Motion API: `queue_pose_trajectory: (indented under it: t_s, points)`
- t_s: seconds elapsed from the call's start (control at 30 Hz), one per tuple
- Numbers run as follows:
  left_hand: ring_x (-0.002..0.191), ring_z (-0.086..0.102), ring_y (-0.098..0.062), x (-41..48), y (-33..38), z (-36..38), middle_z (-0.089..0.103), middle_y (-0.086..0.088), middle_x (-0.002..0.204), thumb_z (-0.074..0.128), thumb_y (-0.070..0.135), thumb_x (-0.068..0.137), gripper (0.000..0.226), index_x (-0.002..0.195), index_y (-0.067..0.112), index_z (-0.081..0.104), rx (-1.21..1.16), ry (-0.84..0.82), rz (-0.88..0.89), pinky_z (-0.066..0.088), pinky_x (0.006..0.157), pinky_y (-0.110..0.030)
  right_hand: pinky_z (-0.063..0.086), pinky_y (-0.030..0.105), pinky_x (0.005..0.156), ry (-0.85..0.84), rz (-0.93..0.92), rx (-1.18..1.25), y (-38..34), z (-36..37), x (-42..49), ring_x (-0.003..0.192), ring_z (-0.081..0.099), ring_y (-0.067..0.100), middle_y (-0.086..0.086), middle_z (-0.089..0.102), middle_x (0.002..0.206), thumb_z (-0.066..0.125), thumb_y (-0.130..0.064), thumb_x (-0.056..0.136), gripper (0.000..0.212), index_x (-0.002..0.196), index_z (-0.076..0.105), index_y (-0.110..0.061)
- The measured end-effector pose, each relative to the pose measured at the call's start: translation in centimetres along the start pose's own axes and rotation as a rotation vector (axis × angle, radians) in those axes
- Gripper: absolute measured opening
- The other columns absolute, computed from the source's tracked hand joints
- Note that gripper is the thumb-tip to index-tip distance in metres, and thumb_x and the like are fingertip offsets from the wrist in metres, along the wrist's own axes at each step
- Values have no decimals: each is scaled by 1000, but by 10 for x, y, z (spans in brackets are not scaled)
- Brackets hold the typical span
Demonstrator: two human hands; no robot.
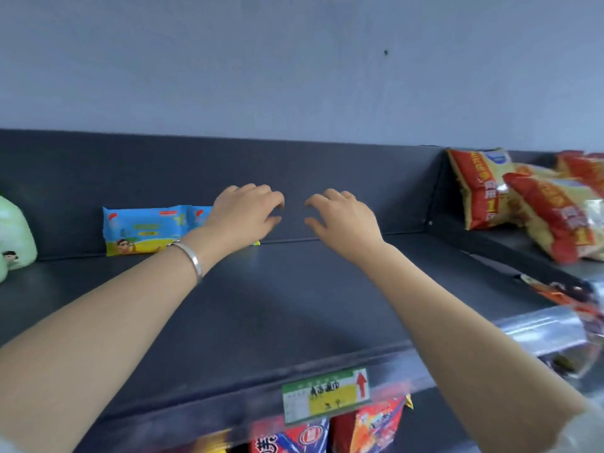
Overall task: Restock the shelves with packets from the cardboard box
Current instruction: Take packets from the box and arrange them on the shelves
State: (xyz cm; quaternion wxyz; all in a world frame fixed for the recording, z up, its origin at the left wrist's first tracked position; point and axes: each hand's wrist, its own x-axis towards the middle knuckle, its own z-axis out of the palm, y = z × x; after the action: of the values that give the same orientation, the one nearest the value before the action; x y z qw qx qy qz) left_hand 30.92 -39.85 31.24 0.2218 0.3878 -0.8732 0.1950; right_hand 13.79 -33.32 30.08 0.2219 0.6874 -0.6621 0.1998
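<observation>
Grey wall, dark shelf (294, 305) mid-frame. I see left hand (243, 214) and right hand (340, 217) at shelf back, both loose-fingered, holding nothing. Blue packets (143, 228) stand centre-left, against back panel. Cardboard box out of view. My read: placing step done; next, fetch another packet and fill gap beside them.
</observation>
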Motion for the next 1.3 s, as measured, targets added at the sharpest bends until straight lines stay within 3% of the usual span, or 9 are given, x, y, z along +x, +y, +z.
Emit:
queue_pose_trajectory:
  t_s: [0.17,0.43,0.6,0.7,0.9,1.0,1.13,1.3]
  points:
    - [98,54,-21,17,97,-15,58,5,100,46,33,94,22,112,23,54,-99,70,153,33,77,-31,41,37,77,56,141,-69,82,-41,-78,109,50,28,2,58,116,47,-36,95,33,124,54,-22]
    - [100,56,-22,21,300,-22,61,1,104,47,34,94,25,115,21,54,-219,78,372,41,82,-36,44,40,82,51,291,-150,211,-99,-231,112,51,31,5,60,117,52,-32,94,31,121,58,-18]
    - [101,57,-26,-3,413,-3,62,-1,104,50,33,92,25,112,20,58,-315,45,448,40,80,-36,46,40,73,57,355,-167,277,-113,-333,102,58,36,8,65,108,57,-27,89,27,112,64,-15]
    - [105,57,-25,-26,467,24,62,-2,108,49,34,92,26,113,20,57,-364,-65,503,41,83,-36,41,36,67,-61,429,-165,301,-102,-393,102,56,34,6,63,108,54,-27,91,25,113,62,-16]
    - [107,55,-23,-72,532,90,60,1,108,47,36,94,26,114,22,54,-393,-383,543,40,85,-35,46,38,78,-374,581,-92,318,-51,-481,111,53,31,4,59,114,49,-30,94,29,122,55,-22]
    - [110,54,-22,-99,549,125,59,0,111,46,36,93,26,114,22,54,-397,-538,520,40,86,-34,46,36,76,-516,662,-71,319,-21,-513,112,53,30,1,58,116,44,-32,96,29,122,54,-26]
    - [109,55,-24,-137,557,176,57,-1,117,47,38,92,27,112,20,53,-385,-776,466,41,74,-33,48,40,82,-675,711,-18,325,17,-537,114,51,31,5,56,117,48,-32,95,30,122,53,-20]
    - [111,54,-28,-173,562,220,55,-6,121,55,52,86,48,116,15,48,-354,-1054,363,46,81,-37,42,40,90,-833,712,-61,330,59,-537,121,44,32,8,50,126,48,-37,94,39,129,50,-19]
